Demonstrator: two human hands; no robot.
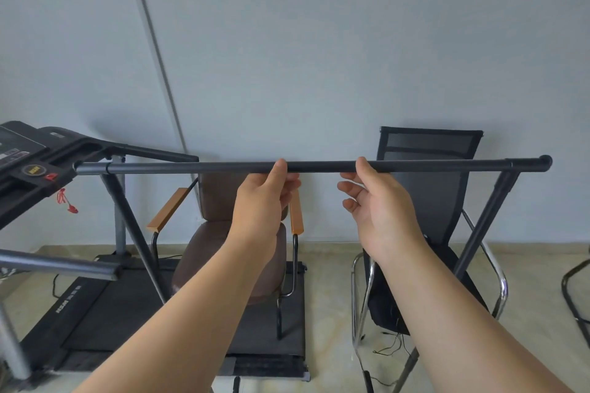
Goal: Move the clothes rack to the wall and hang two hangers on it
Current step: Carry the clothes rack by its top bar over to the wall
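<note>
The clothes rack's dark top bar (319, 166) runs level across the view at chest height, with slanted legs at its left (127, 220) and right (485, 226) ends. It stands close to the pale wall (319, 41). My left hand (265, 204) is just under the bar's middle; its thumb tip lies against the bar and its fingers curl below it, not wrapped round. My right hand (380, 210) is a little to the right, thumb touching the bar, fingers spread apart beneath it. No hangers are in view.
A treadmill (41, 156) stands at the left, its belt reaching under the rack. A brown armchair (230, 252) and a black mesh chair (427, 150) stand against the wall behind the rack. Cables lie on the tiled floor (536, 265).
</note>
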